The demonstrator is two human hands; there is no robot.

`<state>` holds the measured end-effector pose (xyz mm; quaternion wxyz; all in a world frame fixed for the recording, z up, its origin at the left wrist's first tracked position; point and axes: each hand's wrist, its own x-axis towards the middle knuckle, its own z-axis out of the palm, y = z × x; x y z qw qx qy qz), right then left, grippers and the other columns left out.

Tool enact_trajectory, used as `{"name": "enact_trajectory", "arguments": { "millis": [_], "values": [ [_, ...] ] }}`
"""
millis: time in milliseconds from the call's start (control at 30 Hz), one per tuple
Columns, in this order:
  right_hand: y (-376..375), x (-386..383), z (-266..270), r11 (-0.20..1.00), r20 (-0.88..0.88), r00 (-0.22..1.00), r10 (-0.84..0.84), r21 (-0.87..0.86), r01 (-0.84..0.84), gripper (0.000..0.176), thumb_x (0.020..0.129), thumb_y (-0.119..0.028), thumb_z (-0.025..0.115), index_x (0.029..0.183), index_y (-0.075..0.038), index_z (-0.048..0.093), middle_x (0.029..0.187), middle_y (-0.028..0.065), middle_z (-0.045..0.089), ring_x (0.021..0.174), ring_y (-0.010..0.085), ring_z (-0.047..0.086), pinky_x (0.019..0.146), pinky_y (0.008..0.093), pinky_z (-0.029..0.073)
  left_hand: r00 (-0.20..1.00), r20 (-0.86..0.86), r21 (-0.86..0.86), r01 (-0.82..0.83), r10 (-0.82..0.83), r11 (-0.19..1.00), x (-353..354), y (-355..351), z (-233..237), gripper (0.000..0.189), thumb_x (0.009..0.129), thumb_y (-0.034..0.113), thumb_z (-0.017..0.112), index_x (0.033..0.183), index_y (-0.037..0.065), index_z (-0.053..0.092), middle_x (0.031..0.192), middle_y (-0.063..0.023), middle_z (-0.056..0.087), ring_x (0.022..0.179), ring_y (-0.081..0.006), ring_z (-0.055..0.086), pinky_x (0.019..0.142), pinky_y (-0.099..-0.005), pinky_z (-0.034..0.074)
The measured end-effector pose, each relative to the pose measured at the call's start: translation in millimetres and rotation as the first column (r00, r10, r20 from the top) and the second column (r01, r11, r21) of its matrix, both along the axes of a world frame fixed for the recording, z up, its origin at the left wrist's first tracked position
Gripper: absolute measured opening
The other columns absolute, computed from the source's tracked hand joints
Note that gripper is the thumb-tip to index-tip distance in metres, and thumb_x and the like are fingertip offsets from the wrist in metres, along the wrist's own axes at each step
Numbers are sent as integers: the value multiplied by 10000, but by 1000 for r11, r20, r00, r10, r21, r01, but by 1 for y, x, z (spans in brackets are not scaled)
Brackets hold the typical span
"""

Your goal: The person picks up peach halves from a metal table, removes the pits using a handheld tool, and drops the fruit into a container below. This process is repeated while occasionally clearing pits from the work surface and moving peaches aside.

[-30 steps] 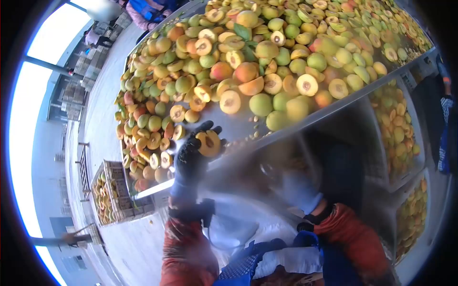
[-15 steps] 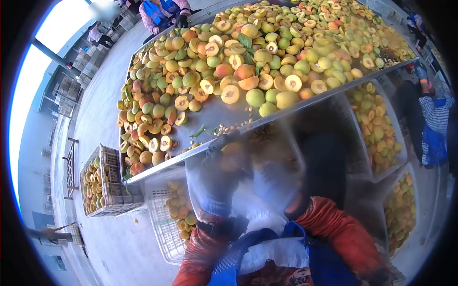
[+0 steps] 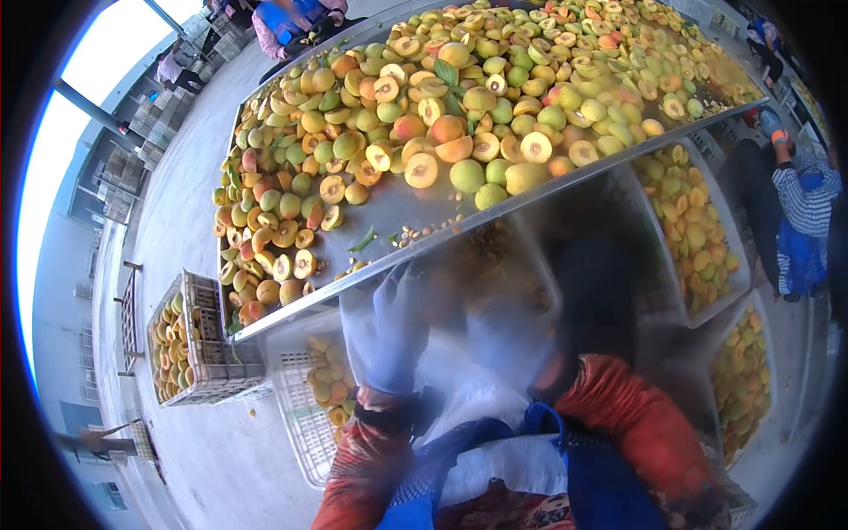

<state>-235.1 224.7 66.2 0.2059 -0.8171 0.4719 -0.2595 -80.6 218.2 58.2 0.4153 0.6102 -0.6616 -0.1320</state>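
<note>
A metal table (image 3: 380,256) holds a heap of whole and halved yellow-green fruit (image 3: 446,128). Below its near edge, my gloved left hand (image 3: 395,327) is raised close to the rim, fingers partly bent; what it holds, if anything, is lost in blur. My gloved right hand (image 3: 508,340) is beside it, to the right, its fingers smeared by a hazy patch. Between and beyond the hands, a blurred container (image 3: 495,265) with small brownish pieces shows under the table edge. Small pits and a green leaf (image 3: 362,240) lie near the rim.
Crates of fruit stand at the left (image 3: 212,362), beside my left forearm (image 3: 305,424), and at the right (image 3: 689,230) and lower right (image 3: 742,380). One person (image 3: 287,26) is across the table; another (image 3: 804,203) is at the far right.
The fruit seen at my left hand is no longer visible there, and that hand's fingers show more clearly. My right hand stays low and blurred. The view has shifted slightly.
</note>
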Motion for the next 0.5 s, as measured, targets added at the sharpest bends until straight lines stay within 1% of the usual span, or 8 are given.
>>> {"name": "enact_trajectory", "arguments": {
  "millis": [67,100,133,167,233,300,367,500],
  "values": [
    [-2,-1,4,995,2,999,43,-92,-43,271,756,-277,606,896,-47,583,645,188,599,543,320,601,517,403,460,997,75,-74,-19,24,997,3,-2,-12,272,787,37,528,1052,8,580,947,-122,638,812,-209,623,725,-320,489],
    [-5,-7,23,912,208,974,88,377,-163,260,752,-270,611,879,-46,583,630,164,594,510,279,588,487,378,447,988,144,-149,-32,54,988,3,-2,-14,253,813,68,522,1051,8,586,930,-122,637,797,-207,618,721,-308,484],
    [-6,-10,33,603,401,915,28,723,-336,249,748,-263,616,862,-44,582,614,140,589,477,238,575,457,353,434,995,-71,109,-68,76,992,-6,0,1,246,884,154,476,1040,2,590,909,-115,633,807,-182,604,738,-279,470],
    [-6,-11,31,600,401,915,34,724,-340,249,748,-263,616,862,-44,582,614,140,589,477,238,575,457,353,434,994,-71,110,-76,84,991,-9,2,-1,246,884,154,476,1040,2,590,909,-115,633,807,-182,604,738,-279,470],
    [-7,-13,20,366,420,908,2,845,-391,180,826,-245,545,810,-77,606,647,28,562,498,112,520,443,253,406,964,-261,73,-32,50,997,-16,4,-6,302,926,216,417,1031,-5,595,899,-98,632,821,-153,590,737,-263,458],
    [-10,-9,-2,365,511,859,-33,806,-466,154,789,-223,582,803,-70,586,600,13,524,454,104,477,407,253,369,963,-269,5,-32,32,999,-15,3,-20,298,926,205,417,1020,-13,598,892,-81,632,815,-128,574,727,-255,449],
    [-9,-13,-13,372,595,800,-80,762,-530,153,752,-201,619,797,-64,567,552,-1,485,411,96,434,371,252,331,997,-63,127,-35,43,991,-16,3,-21,283,921,187,426,1023,-11,600,899,-86,631,808,-118,562,730,-251,442],
    [-3,-23,-1,187,733,662,-153,680,-709,145,763,-161,617,863,-74,556,549,-9,466,400,84,411,363,241,313,984,-178,122,55,-33,991,-17,1,-24,250,898,157,460,977,-16,623,840,-77,636,727,-124,574,663,-263,462]
  ]
}}
